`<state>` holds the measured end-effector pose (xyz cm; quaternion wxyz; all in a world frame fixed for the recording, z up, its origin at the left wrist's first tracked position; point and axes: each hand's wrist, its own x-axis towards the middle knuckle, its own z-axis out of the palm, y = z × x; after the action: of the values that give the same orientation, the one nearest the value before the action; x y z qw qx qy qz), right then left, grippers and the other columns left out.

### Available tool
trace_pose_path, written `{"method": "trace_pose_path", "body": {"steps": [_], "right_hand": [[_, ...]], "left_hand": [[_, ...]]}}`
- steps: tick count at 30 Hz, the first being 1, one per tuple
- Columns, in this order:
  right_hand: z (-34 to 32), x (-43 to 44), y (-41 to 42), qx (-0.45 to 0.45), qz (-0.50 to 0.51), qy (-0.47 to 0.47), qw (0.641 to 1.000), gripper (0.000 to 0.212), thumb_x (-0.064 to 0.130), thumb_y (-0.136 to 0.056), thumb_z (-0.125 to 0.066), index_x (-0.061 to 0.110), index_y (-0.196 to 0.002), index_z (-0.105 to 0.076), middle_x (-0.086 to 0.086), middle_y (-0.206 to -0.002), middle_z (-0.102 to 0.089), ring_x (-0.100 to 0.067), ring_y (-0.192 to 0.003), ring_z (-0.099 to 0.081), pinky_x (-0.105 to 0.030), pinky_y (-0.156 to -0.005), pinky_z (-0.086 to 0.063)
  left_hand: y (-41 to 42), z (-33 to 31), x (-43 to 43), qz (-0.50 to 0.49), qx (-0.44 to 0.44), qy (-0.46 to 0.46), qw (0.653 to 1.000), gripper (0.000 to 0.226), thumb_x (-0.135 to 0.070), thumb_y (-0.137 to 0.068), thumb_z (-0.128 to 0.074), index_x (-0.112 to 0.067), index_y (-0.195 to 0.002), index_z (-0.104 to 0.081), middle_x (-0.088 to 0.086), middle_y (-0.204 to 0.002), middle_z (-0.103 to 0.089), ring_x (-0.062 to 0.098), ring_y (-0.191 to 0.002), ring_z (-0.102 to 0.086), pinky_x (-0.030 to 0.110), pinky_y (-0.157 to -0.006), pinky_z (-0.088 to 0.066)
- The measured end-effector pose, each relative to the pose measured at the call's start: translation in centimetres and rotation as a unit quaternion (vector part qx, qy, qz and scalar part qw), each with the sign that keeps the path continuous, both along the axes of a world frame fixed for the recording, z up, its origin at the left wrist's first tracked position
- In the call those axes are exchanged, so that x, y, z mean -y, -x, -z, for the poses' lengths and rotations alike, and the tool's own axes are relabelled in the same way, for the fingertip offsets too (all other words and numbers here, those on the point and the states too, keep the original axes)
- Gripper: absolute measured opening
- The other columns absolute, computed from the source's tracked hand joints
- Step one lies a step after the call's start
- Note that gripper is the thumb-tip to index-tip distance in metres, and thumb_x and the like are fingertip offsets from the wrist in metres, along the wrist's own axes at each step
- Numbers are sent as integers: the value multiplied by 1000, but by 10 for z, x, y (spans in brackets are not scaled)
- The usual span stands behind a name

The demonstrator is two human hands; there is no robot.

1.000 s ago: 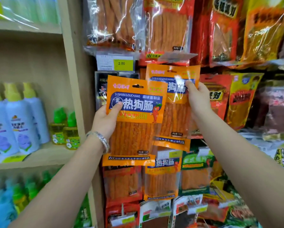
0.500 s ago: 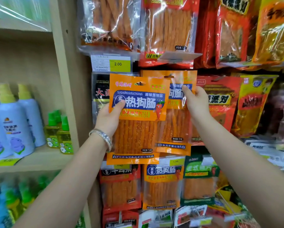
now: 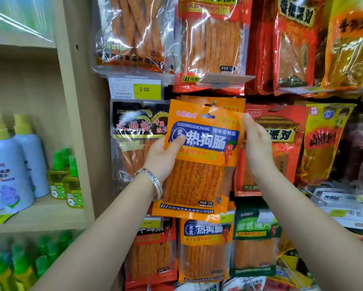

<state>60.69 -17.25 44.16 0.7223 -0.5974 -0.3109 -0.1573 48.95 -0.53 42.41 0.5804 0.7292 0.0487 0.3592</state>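
I see a silver bracelet (image 3: 153,182) on the near wrist; my left hand (image 3: 166,152) grips the orange packet (image 3: 201,175), thumb pressed on its blue label; my right hand (image 3: 258,148) pinches the right edge of a second packet (image 3: 229,102) hanging just behind, fingers hidden; both overlap against the rack, below the price tag (image 3: 143,89), beside a red packet (image 3: 281,131).

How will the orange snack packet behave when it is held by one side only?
The orange packet will probably bend only a little: it is thin film, yet the long sticks inside seem to stiffen it. It looks light, since the left hand holds it up by one edge. The glossy film may be slippery.
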Motion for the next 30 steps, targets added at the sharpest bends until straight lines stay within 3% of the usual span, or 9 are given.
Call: {"method": "trace_pose_path", "body": {"steps": [3, 6, 9, 11, 14, 19, 25, 28, 30], "right_hand": [[-3, 6, 2, 59, 37, 9, 998, 33, 44, -91, -56, 28, -64, -65, 12, -70, -64, -7, -72, -58, -26, -68, -44], [-8, 12, 2, 110, 87, 12, 990, 27, 31, -93, -58, 27, -67, -60, 12, -73, -59, -6, -77, -55, -27, -71, -42], [-14, 13, 3, 126, 67, 20, 990, 20, 31, -95, -56, 19, -81, -64, 5, -82, -67, -3, -76, -60, -24, -69, -47], [-18, 11, 1, 141, 75, 25, 987, 25, 30, -95, -56, 9, -84, -64, -4, -80, -65, -2, -70, -59, -20, -64, -47], [-30, 7, -4, 146, 96, 15, 985, 26, 27, -96, -55, 6, -84, -63, 1, -76, -58, 5, -63, -50, -12, -60, -39], [-40, -1, -15, 128, 97, 29, 987, 38, 26, -95, -55, -5, -74, -54, -4, -69, -50, -8, -63, -43, -27, -60, -33], [-35, -10, -27, 108, 115, 60, 986, 45, 24, -93, -58, 17, -56, -33, 5, -55, -36, -1, -47, -34, -18, -48, -24], [-25, -14, -31, 103, 135, 46, 984, 29, 33, -92, -60, 16, -69, -53, 9, -63, -49, 2, -55, -44, -17, -53, -30], [-17, -17, -33, 95, 151, 28, 984, 19, 34, -88, -64, 19, -91, -54, 14, -77, -53, 5, -64, -50, -18, -59, -35]], "left_hand": [[-5, -4, 12, 7, 20, -24, 999, 18, -49, -88, -55, -35, -93, -66, -15, -96, -72, 7, -91, -68, 41, -87, -51], [-10, -11, 17, 11, 49, -41, 998, 17, -35, -89, -57, -35, -106, -60, -22, -104, -67, 3, -99, -63, 44, -93, -49], [-12, -26, 19, 10, 102, -62, 993, 52, -11, -91, -57, -25, -137, -37, -6, -134, -52, 12, -125, -48, 44, -107, -39], [-13, -37, 19, -20, 127, -118, 985, 69, -11, -91, -56, -29, -147, -21, -2, -149, -32, 10, -138, -30, 33, -115, -27], [-17, -49, 23, -77, 132, -267, 952, 69, -16, -92, -52, -32, -148, -15, -10, -153, -18, -14, -129, -8, 6, -105, -9], [-23, -53, 27, -71, 124, -268, 953, 71, -16, -92, -51, -35, -148, -12, -10, -156, -14, -11, -131, -7, 21, -108, -11], [-26, -44, 21, -34, 130, -256, 957, 75, -17, -90, -52, -43, -146, -9, -31, -144, -15, -5, -139, -9, 24, -112, -14], [-30, -34, 17, -29, 109, -275, 955, 77, -24, -90, -52, -41, -148, -4, -39, -141, -12, -12, -137, -9, 9, -106, -11], [-36, -21, 15, -40, 61, -282, 957, 79, -28, -90, -55, -37, -149, -2, -22, -152, -15, -3, -140, -10, 16, -107, -12]]}}
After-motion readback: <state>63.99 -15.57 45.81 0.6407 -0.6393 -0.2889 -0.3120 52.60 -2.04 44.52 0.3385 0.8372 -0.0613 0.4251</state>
